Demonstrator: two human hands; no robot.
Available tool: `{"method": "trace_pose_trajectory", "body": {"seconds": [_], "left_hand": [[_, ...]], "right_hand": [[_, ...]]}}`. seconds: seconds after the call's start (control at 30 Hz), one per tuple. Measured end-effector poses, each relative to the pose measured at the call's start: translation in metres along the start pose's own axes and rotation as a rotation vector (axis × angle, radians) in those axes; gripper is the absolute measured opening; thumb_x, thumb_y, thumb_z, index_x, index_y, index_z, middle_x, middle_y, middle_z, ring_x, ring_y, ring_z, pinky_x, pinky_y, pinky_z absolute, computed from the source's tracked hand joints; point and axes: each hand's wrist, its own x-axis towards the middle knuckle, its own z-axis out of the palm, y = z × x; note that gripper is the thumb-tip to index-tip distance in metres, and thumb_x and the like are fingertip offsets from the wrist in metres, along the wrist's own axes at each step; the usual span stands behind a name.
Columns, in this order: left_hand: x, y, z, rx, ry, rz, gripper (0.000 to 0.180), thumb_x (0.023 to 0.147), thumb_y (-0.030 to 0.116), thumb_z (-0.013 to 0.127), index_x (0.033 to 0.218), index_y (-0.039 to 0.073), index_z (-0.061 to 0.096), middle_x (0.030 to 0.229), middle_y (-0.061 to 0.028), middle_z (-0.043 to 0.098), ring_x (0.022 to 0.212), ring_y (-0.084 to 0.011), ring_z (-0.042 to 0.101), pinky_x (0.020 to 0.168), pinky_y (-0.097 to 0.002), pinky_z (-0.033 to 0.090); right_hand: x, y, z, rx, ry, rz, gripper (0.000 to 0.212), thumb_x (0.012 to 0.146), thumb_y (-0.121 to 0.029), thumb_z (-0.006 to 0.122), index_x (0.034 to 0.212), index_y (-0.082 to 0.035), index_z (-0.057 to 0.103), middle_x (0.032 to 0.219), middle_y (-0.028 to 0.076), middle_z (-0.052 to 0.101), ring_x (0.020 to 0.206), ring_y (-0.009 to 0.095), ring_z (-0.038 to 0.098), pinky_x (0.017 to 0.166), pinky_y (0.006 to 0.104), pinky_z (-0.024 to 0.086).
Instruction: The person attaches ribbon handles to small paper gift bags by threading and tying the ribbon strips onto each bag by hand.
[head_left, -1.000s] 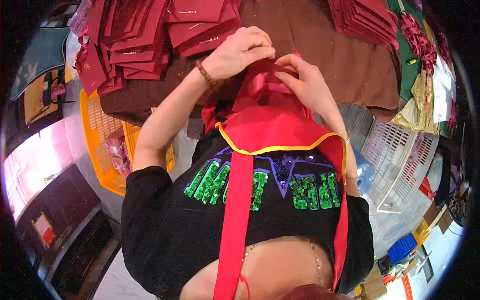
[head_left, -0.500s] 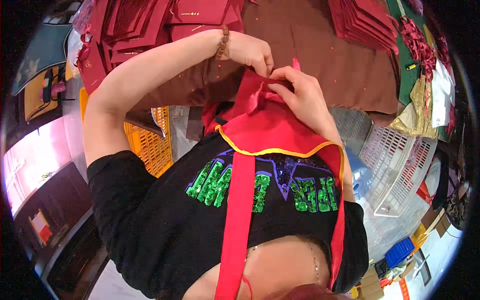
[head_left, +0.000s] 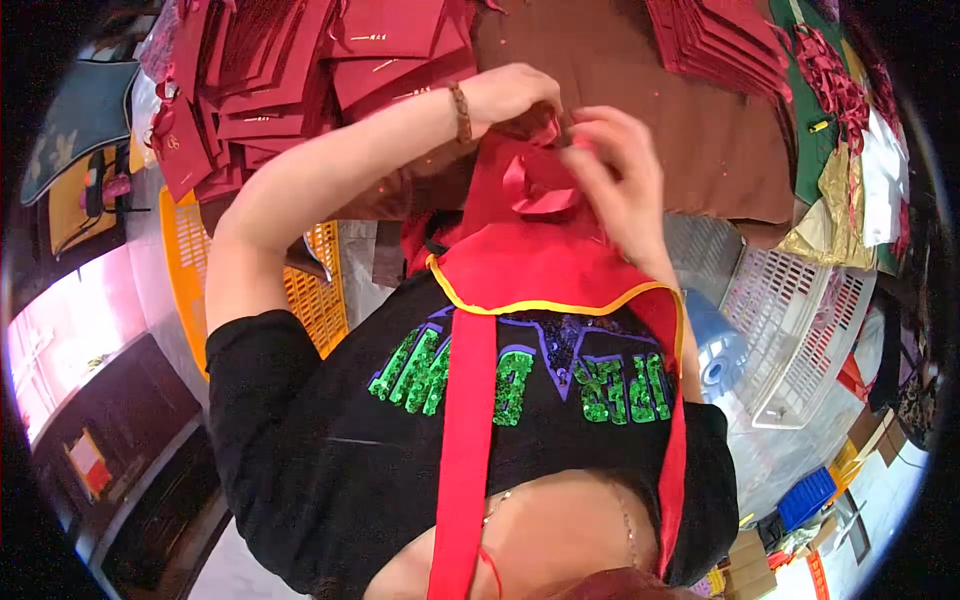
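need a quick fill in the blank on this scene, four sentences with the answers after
1. In the picture, the bare right hand is on the ____ side of the glossy red ribbon loop.
2. The brown, round-beaded bracelet is worn on the person's ____ wrist.
3. The curved edge of the bright red cloth apron has ____ trim.
4. The large perforated plastic crate to the person's right is coloured ____.

Missing words: right; left; yellow; white.
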Motion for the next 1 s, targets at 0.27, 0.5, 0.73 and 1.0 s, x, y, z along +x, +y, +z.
{"method": "trace_pose_trajectory", "body": {"seconds": [0.27, 0.5, 0.73, 1.0], "left_hand": [[-0.015, 0.005, -0.002, -0.237, -0.134, -0.1, 0.02, 0.088, 0.018, 0.051, 0.103, 0.004, 0.053, 0.078, -0.0072, 0.061, 0.069, -0.0107, 0.056, 0.058, -0.0236, 0.044], [-0.019, 0.021, 0.005, 0.08, -0.155, -0.197, 0.04, 0.09, 0.028, 0.053, 0.121, 0.004, 0.046, 0.068, 0.0065, 0.045, 0.059, -0.0033, 0.042, 0.051, -0.0177, 0.034], [-0.003, 0.023, 0.003, 0.143, -0.455, -0.157, 0.041, 0.091, 0.033, 0.053, 0.119, 0.004, 0.05, 0.058, 0.0113, 0.033, 0.049, 0.0004, 0.027, 0.044, -0.0183, 0.02], [0.025, 0.06, -0.015, 0.294, -0.194, -0.024, 0.028, 0.084, 0.033, 0.062, 0.096, 0.008, 0.06, 0.061, 0.0023, 0.051, 0.052, -0.0067, 0.045, 0.048, -0.02, 0.033]], "right_hand": [[-0.039, 0.013, -0.012, 0.735, -0.351, 0.581, 0.047, 0.08, -0.008, 0.064, 0.122, -0.001, 0.045, 0.116, 0.008, 0.055, 0.102, 0.012, 0.051, 0.089, 0.0273, 0.041], [-0.044, 0.022, -0.003, 0.76, -0.432, 0.73, 0.025, 0.08, -0.004, 0.063, 0.105, 0.0, 0.06, 0.096, -0.001, 0.063, 0.088, 0.007, 0.054, 0.08, 0.0242, 0.044], [-0.037, 0.025, -0.003, 0.703, -0.554, 0.734, 0.03, 0.082, -0.002, 0.06, 0.112, -0.001, 0.058, 0.106, 0.001, 0.062, 0.098, 0.01, 0.054, 0.086, 0.0267, 0.043], [-0.035, 0.022, -0.004, 0.694, -0.546, 0.764, 0.038, 0.08, -0.002, 0.062, 0.117, 0.0, 0.054, 0.107, 0.001, 0.061, 0.097, 0.009, 0.054, 0.087, 0.0265, 0.043]]}}
